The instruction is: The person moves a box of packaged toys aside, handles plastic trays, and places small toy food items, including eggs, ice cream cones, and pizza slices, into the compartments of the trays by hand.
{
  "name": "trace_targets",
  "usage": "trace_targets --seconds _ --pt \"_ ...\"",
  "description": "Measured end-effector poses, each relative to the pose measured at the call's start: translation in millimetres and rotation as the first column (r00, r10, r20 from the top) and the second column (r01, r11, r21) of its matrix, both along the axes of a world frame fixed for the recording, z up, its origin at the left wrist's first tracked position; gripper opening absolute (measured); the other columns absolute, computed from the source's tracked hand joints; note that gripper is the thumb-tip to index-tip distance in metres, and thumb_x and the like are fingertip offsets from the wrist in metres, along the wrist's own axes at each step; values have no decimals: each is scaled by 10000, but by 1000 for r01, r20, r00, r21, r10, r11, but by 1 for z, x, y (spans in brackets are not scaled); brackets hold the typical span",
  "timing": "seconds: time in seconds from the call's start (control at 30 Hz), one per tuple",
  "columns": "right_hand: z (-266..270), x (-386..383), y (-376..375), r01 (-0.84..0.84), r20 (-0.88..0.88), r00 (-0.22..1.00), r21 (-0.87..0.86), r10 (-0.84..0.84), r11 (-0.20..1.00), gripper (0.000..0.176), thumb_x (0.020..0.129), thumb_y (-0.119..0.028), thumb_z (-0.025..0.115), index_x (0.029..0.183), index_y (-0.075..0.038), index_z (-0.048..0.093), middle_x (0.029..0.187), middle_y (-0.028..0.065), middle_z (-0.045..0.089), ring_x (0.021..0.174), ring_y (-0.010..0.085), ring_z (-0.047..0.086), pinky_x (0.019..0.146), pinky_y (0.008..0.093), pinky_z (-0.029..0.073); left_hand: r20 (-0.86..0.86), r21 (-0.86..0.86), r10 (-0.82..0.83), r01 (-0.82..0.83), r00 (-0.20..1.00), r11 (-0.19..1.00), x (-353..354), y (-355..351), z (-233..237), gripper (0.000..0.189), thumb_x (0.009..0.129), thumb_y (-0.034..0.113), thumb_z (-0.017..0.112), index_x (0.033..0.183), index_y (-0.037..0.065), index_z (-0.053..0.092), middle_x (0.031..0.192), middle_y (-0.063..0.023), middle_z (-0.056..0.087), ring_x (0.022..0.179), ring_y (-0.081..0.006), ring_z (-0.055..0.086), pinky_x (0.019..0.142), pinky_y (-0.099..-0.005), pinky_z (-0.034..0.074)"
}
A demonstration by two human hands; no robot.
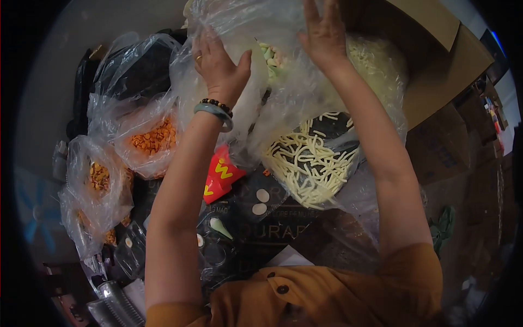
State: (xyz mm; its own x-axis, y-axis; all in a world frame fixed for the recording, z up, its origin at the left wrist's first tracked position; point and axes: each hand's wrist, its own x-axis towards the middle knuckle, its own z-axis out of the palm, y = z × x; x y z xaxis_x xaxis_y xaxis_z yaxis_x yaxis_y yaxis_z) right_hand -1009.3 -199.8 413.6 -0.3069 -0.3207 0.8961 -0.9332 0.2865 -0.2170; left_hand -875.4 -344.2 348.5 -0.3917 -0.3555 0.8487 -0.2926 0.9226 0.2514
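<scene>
My left hand (220, 64), with a ring, a beaded bracelet and a pale bangle at the wrist, reaches up over a large clear plastic bag (248, 16). Its thumb stands apart and the fingers are stretched out against the film. At the other side of the same bag my right hand (326, 39) has its fingers spread. Between the hands, pale green and pinkish pieces (271, 57) show inside the plastic. Below my right forearm, a clear bag holds pale yellow fry-like sticks (310, 163). A red packet with yellow marks (222, 175) lies beside my left forearm.
To the left are plastic bags with orange pieces (155, 137) and yellow-brown pieces (99, 175). Small white discs (261, 195) and a pale green piece (220, 228) lie on the dark, lettered surface (272, 231). A cardboard box (441, 92) stands at right.
</scene>
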Motion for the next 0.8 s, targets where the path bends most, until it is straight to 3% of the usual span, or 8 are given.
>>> trace_targets --seconds 0.2,0.27,0.4,0.43,0.5,0.67,0.73,0.8 --pt "62 5 26 -296 199 938 23 285 955 219 737 -4 593 948 -43 636 860 113 640 743 226 626 664 301 491 -145 -36 -55 51 988 998 -2 13 12 1010 591 423 761 1318 -57 251 1394 -248 193 1280 -442 168 1006 -517 223" --pt "81 28 46 -418 213 893 65 397 906 217 736 -6 594 946 -44 635 861 114 639 739 229 625 661 304 491 150 195 182 -210 972 958 -12 31 13 1093 562 433 781 1348 -47 193 1419 -256 123 1305 -449 96 1007 -529 229" --pt "103 46 83 -453 198 880 81 431 888 213 735 -10 596 942 -44 634 861 117 635 732 237 624 656 312 491 241 112 238 -271 941 956 -32 21 -3 1085 569 413 777 1357 -35 181 1429 -262 78 1294 -456 158 1001 -500 275" --pt "106 45 90 -422 190 895 66 404 904 212 735 -11 597 941 -44 634 861 118 634 731 239 623 655 313 491 109 246 0 -26 994 969 -34 10 -8 1050 576 421 767 1342 -39 215 1423 -270 94 1278 -451 207 992 -481 298" --pt "113 34 99 -317 150 939 24 310 948 210 734 -13 598 939 -44 633 861 120 633 727 243 622 653 317 491 -54 336 -229 234 972 912 -39 -17 -17 1017 584 429 757 1328 -42 249 1417 -278 109 1263 -447 257 983 -462 322" --pt "91 50 114 -86 -335 942 -179 21 980 206 732 -19 601 934 -44 632 862 123 628 719 253 620 646 326 490 133 214 -92 62 987 975 -20 -8 3 1015 614 442 723 1349 -31 207 1406 -272 175 1244 -439 302 989 -500 298" --pt "56 89 107 -268 -494 855 -163 156 950 204 731 -21 602 932 -44 631 862 125 627 716 257 619 644 330 490 226 238 0 -55 974 970 -25 11 4 1022 608 452 725 1355 -15 207 1407 -269 173 1241 -438 305 984 -556 260" --pt "4 115 83 -444 -326 851 -27 412 896 202 731 -23 603 930 -44 630 862 126 625 712 261 618 641 333 490 309 253 81 -164 948 954 -34 15 -1 1030 602 461 726 1362 0 207 1409 -266 171 1239 -436 307 978 -612 222"
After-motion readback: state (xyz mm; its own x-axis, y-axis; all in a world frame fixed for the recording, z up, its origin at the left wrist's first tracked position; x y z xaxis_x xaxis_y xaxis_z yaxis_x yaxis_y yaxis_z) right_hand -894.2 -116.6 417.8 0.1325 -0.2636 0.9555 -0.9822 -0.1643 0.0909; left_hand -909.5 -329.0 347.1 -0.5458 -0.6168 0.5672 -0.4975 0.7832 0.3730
